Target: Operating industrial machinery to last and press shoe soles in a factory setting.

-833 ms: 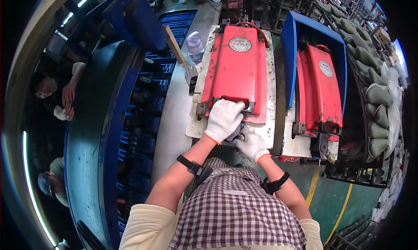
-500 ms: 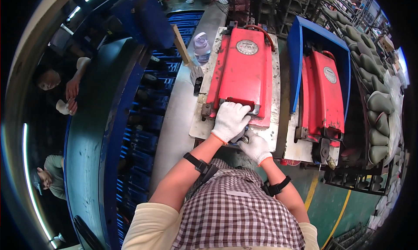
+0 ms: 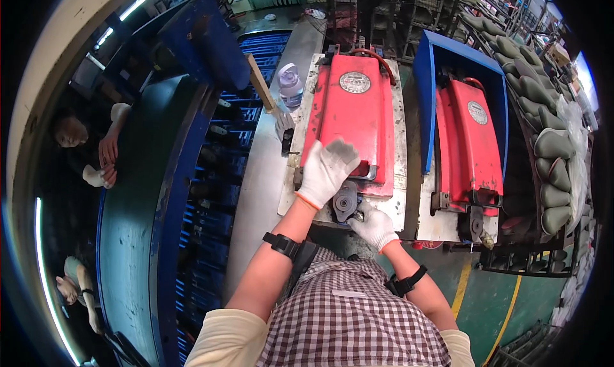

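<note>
My left hand (image 3: 327, 172), in a white knit glove, is raised over the front of the red machine cover (image 3: 355, 120). Its fingers are stretched out, their tips smeared by motion, beside the black-and-metal handle (image 3: 366, 171). Just below, a dark grey round fitting (image 3: 345, 202) sticks out at the machine's front edge. My right hand (image 3: 373, 226), gloved alike, is closed around a small metal knob (image 3: 359, 216) at the right of that fitting; the fingers partly hide it.
A second red machine (image 3: 470, 143) stands right under a blue hood (image 3: 430, 92). A lilac bottle (image 3: 290, 87) and a spare glove (image 3: 283, 122) lie left. Grey moulded pieces (image 3: 555, 168) fill a far-right rack. Two people are beyond the conveyor (image 3: 131, 239).
My left hand has let go of the cover's handle and opened, moving slightly left. The round fitting beneath is now uncovered. My right hand stays at the knob.
</note>
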`<state>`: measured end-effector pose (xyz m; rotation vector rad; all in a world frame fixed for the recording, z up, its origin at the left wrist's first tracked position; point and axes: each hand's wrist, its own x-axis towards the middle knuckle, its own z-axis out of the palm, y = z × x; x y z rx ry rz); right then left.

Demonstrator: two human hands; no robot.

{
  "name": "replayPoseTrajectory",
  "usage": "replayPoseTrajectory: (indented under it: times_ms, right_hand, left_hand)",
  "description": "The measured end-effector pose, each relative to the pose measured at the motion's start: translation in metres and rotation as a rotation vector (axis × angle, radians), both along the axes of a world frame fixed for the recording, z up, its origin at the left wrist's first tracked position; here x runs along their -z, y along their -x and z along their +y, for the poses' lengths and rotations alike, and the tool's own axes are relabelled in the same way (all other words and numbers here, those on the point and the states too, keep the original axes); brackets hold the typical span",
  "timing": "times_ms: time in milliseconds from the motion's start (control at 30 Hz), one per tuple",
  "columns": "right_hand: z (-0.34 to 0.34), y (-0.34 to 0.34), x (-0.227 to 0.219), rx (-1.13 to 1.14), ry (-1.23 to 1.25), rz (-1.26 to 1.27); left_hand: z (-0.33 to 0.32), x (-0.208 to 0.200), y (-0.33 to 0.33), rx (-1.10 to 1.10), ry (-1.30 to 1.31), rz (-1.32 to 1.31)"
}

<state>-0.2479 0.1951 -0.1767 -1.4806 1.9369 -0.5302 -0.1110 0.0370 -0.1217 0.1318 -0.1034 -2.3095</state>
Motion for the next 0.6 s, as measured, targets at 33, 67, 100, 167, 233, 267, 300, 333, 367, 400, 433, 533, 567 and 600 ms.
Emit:
replayPoseTrajectory:
  times_ms: [33, 67, 100, 167, 233, 267, 300, 333, 367, 400, 433, 533, 567, 600]
  right_hand:
    - [-0.001, -0.002, -0.003, -0.008, -0.013, -0.007]
    - [-0.005, -0.003, -0.004, -0.009, -0.007, -0.008]
    - [-0.006, 0.0, -0.003, 0.009, -0.02, -0.003]
    - [-0.002, 0.0, -0.004, 0.007, -0.031, 0.0]
    - [-0.004, 0.002, 0.002, 0.001, -0.021, -0.006]
    - [-0.003, 0.004, 0.011, -0.004, -0.017, -0.006]
    - [-0.002, 0.005, 0.025, 0.0, 0.037, -0.029]
    - [-0.001, 0.006, 0.028, 0.0, 0.089, -0.053]
    - [-0.001, 0.009, 0.03, -0.008, 0.093, -0.055]
    - [-0.004, 0.012, 0.025, 0.041, -0.113, -0.364]
    - [-0.008, 0.011, 0.02, 0.087, -0.324, -0.671]
    - [0.004, -0.004, -0.005, 0.298, -0.526, -1.045]
    - [0.008, -0.01, 0.015, 0.331, -0.477, -1.08]
    - [0.01, -0.011, 0.012, 0.307, -0.489, -1.039]
  left_hand:
    - [-0.002, 0.02, -0.005, -0.01, 0.262, -0.28]
    - [-0.004, 0.032, -0.007, -0.012, 0.524, -0.561]
    - [0.006, 0.016, 0.001, -0.032, 0.869, -0.899]
    - [0.021, 0.003, 0.012, -0.186, 1.448, -1.359]
    - [0.019, 0.0, 0.015, -0.182, 1.978, -1.75]
    - [0.018, -0.002, 0.017, -0.189, 1.977, -1.756]
    - [0.015, -0.001, 0.019, -0.123, 1.959, -1.76]
    - [0.014, 0.001, 0.019, -0.058, 1.935, -1.766]
    - [0.012, 0.004, 0.018, -0.052, 1.962, -1.764]
    - [0.012, 0.0, 0.017, 0.031, 1.948, -1.754]
    - [0.01, -0.001, 0.017, 0.059, 1.961, -1.753]
    - [0.009, 0.001, 0.019, 0.138, 1.961, -1.766]
    - [0.01, 0.001, 0.019, 0.071, 1.917, -1.735]
    - [0.014, -0.002, 0.019, 0.014, 1.862, -1.705]
